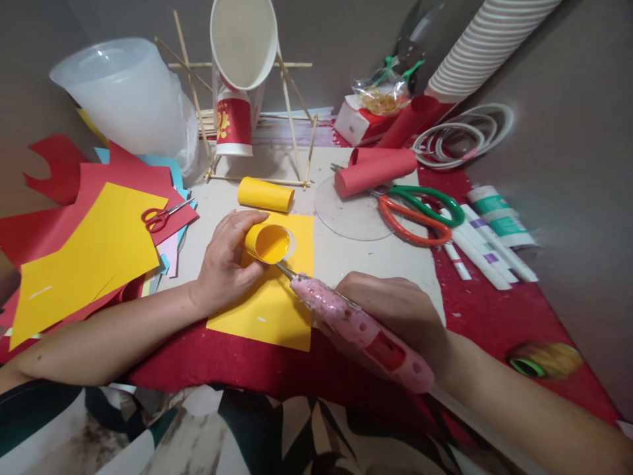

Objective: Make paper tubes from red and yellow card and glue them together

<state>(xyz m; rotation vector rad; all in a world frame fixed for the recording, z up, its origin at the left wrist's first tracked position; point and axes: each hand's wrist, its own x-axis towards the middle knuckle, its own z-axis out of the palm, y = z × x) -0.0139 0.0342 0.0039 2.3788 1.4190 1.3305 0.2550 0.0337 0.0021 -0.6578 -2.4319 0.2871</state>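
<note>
My left hand (228, 262) is closed around a yellow paper tube (255, 241), tilted so its open end faces me. In my right hand (395, 307) is a pink hot glue gun (363, 326) with a clear glue stick out of its back end. The gun's metal nozzle touches or nearly touches the tube's lower rim; I cannot tell which. Below the tube lies a yellow paper sheet (267, 310) on a pale board (341, 260). Just behind, a second yellow paper tube (266, 194) rests on its side.
A stick frame with paper cups (234, 125) stands behind. Red paper tubes (376, 173) and large scissors (420, 214) lie right, near white markers (482, 254) and a thread spool (546, 361). Coloured paper (89, 264), small red scissors (157, 219) and a plastic tub (126, 99) are left.
</note>
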